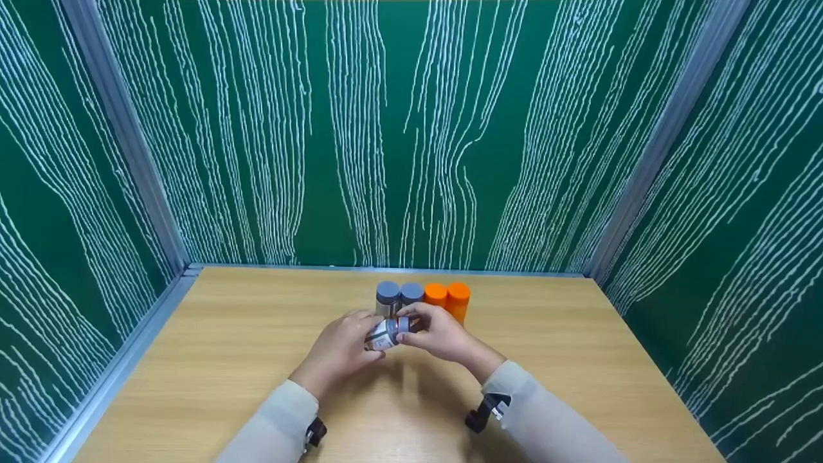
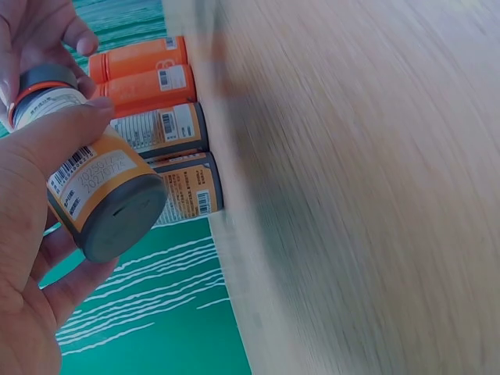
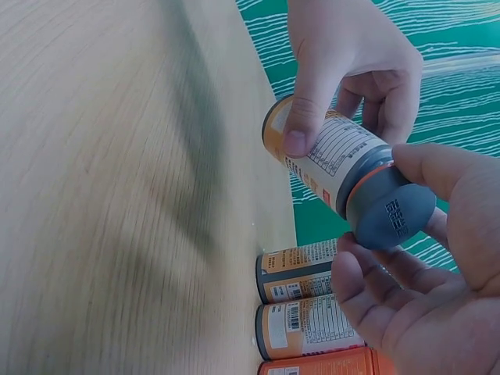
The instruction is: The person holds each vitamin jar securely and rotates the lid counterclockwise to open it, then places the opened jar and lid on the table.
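Observation:
A supplement-style bottle with a grey cap and an orange-and-white label is held tilted above the table, its cap toward the right. My left hand grips the body, thumb across the label in the left wrist view. At the other end, my right hand holds the cap between thumb and fingertips. An orange ring shows just under the cap. In the left wrist view the dark base of the bottle faces the camera, with barcode and printed date beside it.
Just behind the hands, two grey-capped bottles and two orange bottles stand upright in a row on the wooden table. Green walls with white wavy lines enclose the table's back and sides.

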A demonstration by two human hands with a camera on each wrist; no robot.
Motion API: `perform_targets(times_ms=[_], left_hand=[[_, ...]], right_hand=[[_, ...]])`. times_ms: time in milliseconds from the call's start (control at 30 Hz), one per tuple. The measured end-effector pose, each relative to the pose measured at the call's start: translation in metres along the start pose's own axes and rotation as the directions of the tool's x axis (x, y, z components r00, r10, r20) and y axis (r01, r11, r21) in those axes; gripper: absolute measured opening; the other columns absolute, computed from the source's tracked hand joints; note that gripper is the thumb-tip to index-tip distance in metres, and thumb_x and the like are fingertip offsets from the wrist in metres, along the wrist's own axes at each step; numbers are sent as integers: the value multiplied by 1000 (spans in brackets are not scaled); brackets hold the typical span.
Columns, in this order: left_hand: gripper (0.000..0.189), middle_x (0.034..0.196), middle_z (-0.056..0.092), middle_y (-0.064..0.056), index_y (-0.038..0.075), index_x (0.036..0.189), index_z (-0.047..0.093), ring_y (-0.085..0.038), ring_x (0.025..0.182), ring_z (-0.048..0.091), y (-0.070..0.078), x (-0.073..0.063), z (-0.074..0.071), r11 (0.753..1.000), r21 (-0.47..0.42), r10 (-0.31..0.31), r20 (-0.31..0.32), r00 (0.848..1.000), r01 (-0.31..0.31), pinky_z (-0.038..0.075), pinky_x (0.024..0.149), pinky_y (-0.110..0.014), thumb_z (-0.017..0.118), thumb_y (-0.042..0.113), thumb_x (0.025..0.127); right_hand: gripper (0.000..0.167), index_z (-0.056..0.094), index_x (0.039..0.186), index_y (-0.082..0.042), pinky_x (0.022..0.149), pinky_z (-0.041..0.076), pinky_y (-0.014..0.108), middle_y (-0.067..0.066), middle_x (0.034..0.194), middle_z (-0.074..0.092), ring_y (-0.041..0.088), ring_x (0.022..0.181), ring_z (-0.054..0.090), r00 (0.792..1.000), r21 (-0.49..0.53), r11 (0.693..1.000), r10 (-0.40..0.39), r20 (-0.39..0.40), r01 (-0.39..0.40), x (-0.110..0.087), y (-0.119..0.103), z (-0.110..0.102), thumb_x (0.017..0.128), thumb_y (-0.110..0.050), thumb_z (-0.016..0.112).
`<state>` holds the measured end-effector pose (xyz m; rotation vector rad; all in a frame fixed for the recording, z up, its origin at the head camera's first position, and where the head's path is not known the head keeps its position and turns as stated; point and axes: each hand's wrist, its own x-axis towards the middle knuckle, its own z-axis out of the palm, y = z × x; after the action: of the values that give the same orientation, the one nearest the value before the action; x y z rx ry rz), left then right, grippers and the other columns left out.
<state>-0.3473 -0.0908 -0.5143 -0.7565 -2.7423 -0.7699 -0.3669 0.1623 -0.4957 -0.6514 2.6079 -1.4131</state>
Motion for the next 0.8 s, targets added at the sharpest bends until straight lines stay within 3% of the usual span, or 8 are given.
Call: perform_targets(times_ms=[200,333,467,800], left_hand=[[51,128,80,-5,12,136,77,-21,112,73,-2,0,-1,999,30,27,-47,999,-26,66,109,-43,96,32,94],[49,123,79,-3,13,134,78,-18,107,71,-3,0,-1,1000,18,10,-62,998,-9,67,106,-42,97,32,93],[49,123,79,-3,13,134,78,-18,107,71,-5,-1,-1,1000,-15,-18,-76,997,17,67,106,-44,97,32,93],[54,126,77,-4,13,138,76,-21,112,71,-5,-2,-2,996,-76,-62,-78,995,56,65,110,-48,98,33,92]], right_hand=[[40,75,135,-7,99,70,43,18,126,79,27,106,77,999,39,998,-47,-22,48,1,1,-1,99,-16,90],[41,74,135,-6,101,70,43,18,129,78,30,110,79,998,56,997,-51,-35,53,0,2,-3,98,-15,90],[42,73,134,-6,102,69,43,16,128,78,29,111,79,998,66,996,-53,-46,56,0,3,-4,98,-17,92],[42,70,127,-9,89,65,27,11,118,77,21,99,71,997,95,994,-38,-75,45,-2,4,-6,94,-16,95]])
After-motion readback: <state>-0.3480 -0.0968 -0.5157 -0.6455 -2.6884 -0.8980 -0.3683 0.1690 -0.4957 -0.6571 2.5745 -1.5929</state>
